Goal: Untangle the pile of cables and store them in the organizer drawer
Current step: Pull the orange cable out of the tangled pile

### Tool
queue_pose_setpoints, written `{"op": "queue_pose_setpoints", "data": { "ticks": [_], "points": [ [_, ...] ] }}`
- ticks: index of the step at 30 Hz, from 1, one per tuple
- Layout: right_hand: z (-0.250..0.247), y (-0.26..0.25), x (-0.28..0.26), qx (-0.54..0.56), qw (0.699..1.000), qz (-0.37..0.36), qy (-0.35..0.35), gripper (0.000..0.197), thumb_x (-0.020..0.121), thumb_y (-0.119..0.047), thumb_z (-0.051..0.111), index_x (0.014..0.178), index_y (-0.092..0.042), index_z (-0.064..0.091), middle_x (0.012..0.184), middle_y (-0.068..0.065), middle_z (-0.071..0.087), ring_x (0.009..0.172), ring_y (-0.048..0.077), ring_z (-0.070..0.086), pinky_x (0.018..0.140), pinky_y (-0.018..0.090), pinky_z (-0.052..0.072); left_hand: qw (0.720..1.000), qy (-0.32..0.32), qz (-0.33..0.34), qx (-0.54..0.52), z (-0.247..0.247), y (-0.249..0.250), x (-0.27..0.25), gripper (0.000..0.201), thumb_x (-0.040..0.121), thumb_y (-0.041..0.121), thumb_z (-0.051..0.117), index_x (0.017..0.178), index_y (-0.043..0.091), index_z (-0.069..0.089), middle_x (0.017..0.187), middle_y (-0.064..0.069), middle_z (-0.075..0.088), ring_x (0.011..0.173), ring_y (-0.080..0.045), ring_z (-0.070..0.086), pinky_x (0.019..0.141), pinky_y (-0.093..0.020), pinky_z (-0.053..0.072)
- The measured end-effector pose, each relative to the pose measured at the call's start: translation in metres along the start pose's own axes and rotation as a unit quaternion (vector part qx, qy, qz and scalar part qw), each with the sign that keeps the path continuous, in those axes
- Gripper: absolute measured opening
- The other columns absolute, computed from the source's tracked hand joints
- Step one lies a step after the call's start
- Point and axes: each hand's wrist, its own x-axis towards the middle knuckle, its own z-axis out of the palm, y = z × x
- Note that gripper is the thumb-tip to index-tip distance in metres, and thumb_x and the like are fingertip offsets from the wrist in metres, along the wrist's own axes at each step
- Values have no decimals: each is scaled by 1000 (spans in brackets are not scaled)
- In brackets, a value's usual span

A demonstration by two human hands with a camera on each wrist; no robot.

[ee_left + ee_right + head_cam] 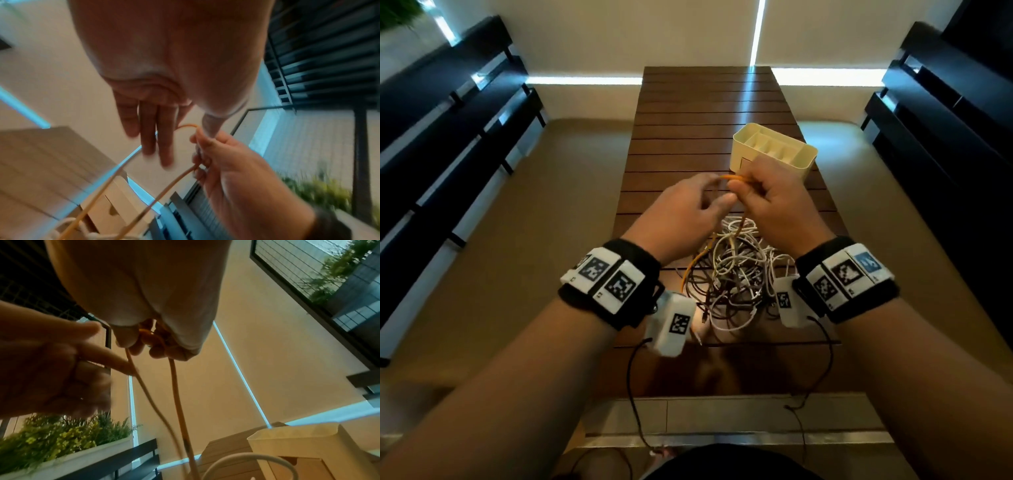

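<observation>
While right hand point(774, 202) grips folded orange cable point(732, 178), left hand point(688, 209) hangs loose-fingered alongside, holding nothing. Tangled pile point(736, 274) near tabletop's near edge, organizer point(774, 154) beyond. Cable likely light, limp, snag-prone: take near plug end.

My right hand point(774, 202) hides where the orange cable point(732, 177) ends inside my curled fingers. My left hand point(152, 129) is smeared by blur. Lower down, the orange cable sinks into the cable pile point(736, 277), its course lost among loops.
</observation>
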Motion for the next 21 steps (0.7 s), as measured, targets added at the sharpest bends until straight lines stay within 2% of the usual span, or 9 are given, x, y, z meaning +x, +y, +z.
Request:
{"op": "queue_pose_setpoints", "data": {
  "ticks": [2, 4, 6, 8, 10, 12, 15, 18, 21],
  "points": [
    [-2, 4, -5, 0, 1000, 18, 0, 16, 98, -28, 58, 87, -38, 51, 85, -16, 50, 77, -1, 46, 68, 20, 35, 999, -21, 1, 25, -2, 1, 5, 19, 101, 42, 53, 101, 28, 65, 85, 14, 62, 77, 1, 58, 67, -21, 44],
    [-4, 8, -12, -4, 999, 34, -8, 6, 98, -29, 58, 93, -30, 57, 89, -8, 55, 80, 6, 50, 68, 22, 37, 997, -39, 17, 59, -1, 0, 6, 18, 99, 42, 57, 88, 29, 63, 76, 13, 59, 67, 3, 54, 57, -16, 34],
    [-3, 9, -17, -3, 999, 34, -21, 4, 99, -26, 58, 97, -23, 60, 90, -2, 59, 80, 10, 53, 67, 20, 39, 997, -44, 39, 46, 1, 2, 5, 17, 98, 42, 59, 99, 26, 64, 85, 11, 59, 73, 2, 53, 61, -18, 37],
    [-2, 7, -20, 9, 999, 27, -26, 3, 99, -24, 58, 97, -24, 60, 88, -3, 59, 77, 5, 53, 63, 14, 39, 997, -38, 64, -1, 4, 5, 5, 23, 98, 39, 60, 115, 24, 64, 96, 8, 61, 86, -2, 57, 72, -22, 46],
    [-2, 6, -23, 22, 999, 28, -22, 4, 100, -24, 57, 96, -25, 59, 85, -5, 60, 74, 3, 52, 61, 10, 39, 997, -47, 64, -21, 4, 8, 7, 19, 98, 36, 60, 112, 24, 65, 93, 7, 64, 84, -7, 60, 74, -28, 50],
    [-2, 6, -29, 38, 998, 43, -40, 5, 100, -26, 57, 96, -25, 59, 84, -5, 61, 72, 3, 53, 59, 10, 39, 995, -77, 58, 17, 2, 9, 7, 12, 99, 36, 59, 102, 26, 66, 87, 9, 64, 78, -5, 60, 69, -28, 49],
    [10, 17, -40, 29, 991, 87, -100, 6, 102, -28, 53, 97, -25, 55, 83, -4, 62, 71, 5, 57, 61, 17, 46, 993, -66, 75, 71, -8, 14, 7, 10, 99, 32, 60, 92, 29, 66, 78, 13, 62, 69, 0, 57, 62, -17, 41],
    [30, 50, -53, -2, 976, 153, -153, 8, 101, -18, 51, 95, -23, 56, 87, -4, 63, 79, 13, 60, 70, 33, 51, 994, -21, 99, 46, -24, 25, 4, 11, 98, 31, 61, 89, 30, 66, 76, 12, 62, 67, 3, 56, 59, -10, 38],
    [30, 69, -54, -9, 962, 230, -144, 13, 101, -15, 48, 97, -22, 58, 94, 2, 65, 85, 21, 62, 73, 38, 54, 993, 62, 103, 4, -31, 24, -2, 14, 99, 30, 61, 87, 27, 68, 70, 12, 58, 61, 5, 50, 56, -5, 35]
  ]
}}
